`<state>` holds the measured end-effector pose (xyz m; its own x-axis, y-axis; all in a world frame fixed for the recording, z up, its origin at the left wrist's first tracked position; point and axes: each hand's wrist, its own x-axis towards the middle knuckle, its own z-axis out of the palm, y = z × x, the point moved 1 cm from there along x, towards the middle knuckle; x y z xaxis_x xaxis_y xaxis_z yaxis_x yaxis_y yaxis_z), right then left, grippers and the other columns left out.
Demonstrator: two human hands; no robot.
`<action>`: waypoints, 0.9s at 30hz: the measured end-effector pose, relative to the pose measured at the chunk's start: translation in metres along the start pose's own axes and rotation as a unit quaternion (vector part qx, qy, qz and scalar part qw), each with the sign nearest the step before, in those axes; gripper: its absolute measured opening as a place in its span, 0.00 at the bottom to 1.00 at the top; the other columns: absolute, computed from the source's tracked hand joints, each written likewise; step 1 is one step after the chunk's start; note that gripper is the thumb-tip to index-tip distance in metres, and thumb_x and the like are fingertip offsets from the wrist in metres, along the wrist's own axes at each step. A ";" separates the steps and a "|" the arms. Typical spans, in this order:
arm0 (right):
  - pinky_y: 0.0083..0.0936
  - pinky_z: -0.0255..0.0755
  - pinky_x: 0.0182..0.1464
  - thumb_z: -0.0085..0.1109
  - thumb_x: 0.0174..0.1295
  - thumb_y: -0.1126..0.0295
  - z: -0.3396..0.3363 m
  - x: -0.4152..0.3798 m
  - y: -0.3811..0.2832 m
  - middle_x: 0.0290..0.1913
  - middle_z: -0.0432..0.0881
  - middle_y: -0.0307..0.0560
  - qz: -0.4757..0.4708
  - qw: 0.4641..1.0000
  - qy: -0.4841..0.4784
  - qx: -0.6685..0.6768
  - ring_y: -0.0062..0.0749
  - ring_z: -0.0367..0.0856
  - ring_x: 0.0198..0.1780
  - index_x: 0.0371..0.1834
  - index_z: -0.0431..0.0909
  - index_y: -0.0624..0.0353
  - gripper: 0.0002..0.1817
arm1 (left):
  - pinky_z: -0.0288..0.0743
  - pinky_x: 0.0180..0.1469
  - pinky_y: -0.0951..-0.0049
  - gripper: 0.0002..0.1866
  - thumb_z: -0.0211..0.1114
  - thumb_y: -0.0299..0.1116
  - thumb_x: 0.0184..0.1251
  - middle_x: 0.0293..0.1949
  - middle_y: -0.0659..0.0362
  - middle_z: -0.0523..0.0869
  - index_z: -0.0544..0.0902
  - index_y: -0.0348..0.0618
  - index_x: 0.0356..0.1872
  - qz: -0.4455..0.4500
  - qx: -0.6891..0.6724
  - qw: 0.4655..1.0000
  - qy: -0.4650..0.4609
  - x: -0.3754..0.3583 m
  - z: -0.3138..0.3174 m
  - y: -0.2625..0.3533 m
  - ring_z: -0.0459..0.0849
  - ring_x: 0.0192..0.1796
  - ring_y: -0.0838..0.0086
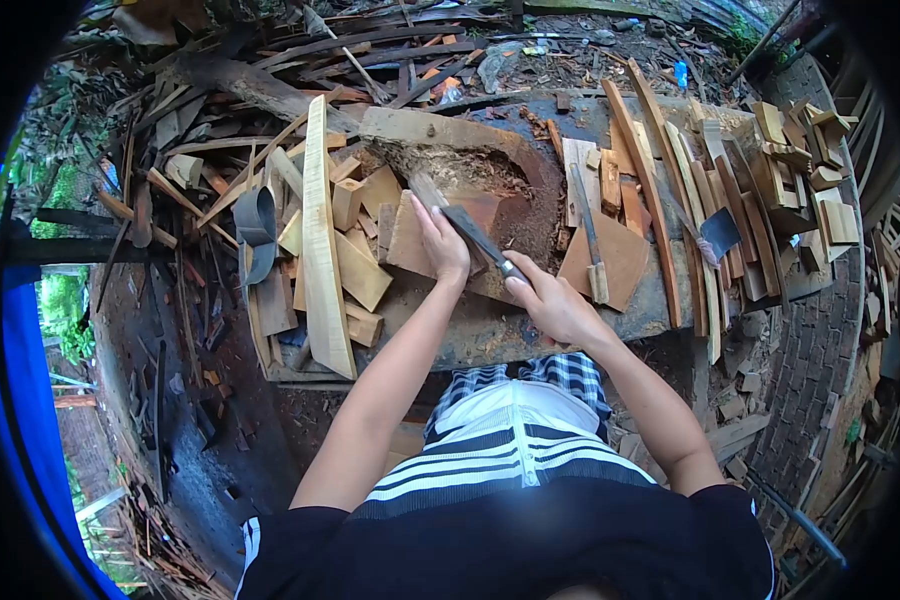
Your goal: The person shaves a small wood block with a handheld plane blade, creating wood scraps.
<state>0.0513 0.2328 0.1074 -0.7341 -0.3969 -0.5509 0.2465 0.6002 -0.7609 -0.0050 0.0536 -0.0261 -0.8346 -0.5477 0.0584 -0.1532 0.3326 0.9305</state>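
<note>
My right hand [555, 305] is closed around the handle of a broad-bladed knife [478, 236], which looks like a machete. Its dark blade points up and left, toward my left hand [442, 246]. The left hand grips a short, pale piece of wood [427, 190] whose upper end sticks out past the fingers, close to the blade's tip. Its lower part is hidden by the hand and blade. Both hands are over a worn chopping block [500, 205] with a hollow full of chips. A brown wooden block [406, 242] lies just left of my left hand.
A long pale board [322, 240] stands out on the left, beside a curled dark strip [256, 235]. Another knife [588, 235] rests on a brown board [620, 262] at right. Long slats [660, 200] and stacked wood blocks [805, 180] are farther right.
</note>
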 end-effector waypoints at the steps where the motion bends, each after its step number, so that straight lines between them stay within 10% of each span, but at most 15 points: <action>1: 0.40 0.77 0.32 0.41 0.73 0.55 0.000 0.000 0.006 0.26 0.81 0.57 -0.024 1.000 0.016 -0.010 0.41 0.81 0.19 0.74 0.60 0.50 0.28 | 0.56 0.74 0.61 0.30 0.40 0.40 0.81 0.75 0.41 0.59 0.50 0.37 0.77 -0.004 -0.005 1.000 -0.001 0.001 0.001 0.001 0.61 0.75 0.49; 27: 0.40 0.77 0.28 0.41 0.74 0.53 0.017 0.037 0.008 0.27 0.83 0.57 -0.038 0.997 0.032 0.059 0.43 0.79 0.15 0.74 0.60 0.50 0.28 | 0.63 0.68 0.55 0.30 0.41 0.42 0.80 0.70 0.37 0.67 0.50 0.42 0.78 0.013 0.042 0.999 0.019 -0.004 0.006 -0.007 0.70 0.68 0.43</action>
<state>0.0367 0.2107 0.0750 -0.7917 -0.3909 -0.4695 0.2579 0.4827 -0.8369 -0.0036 0.0578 -0.0346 -0.8184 -0.5663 0.0972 -0.1770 0.4095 0.8950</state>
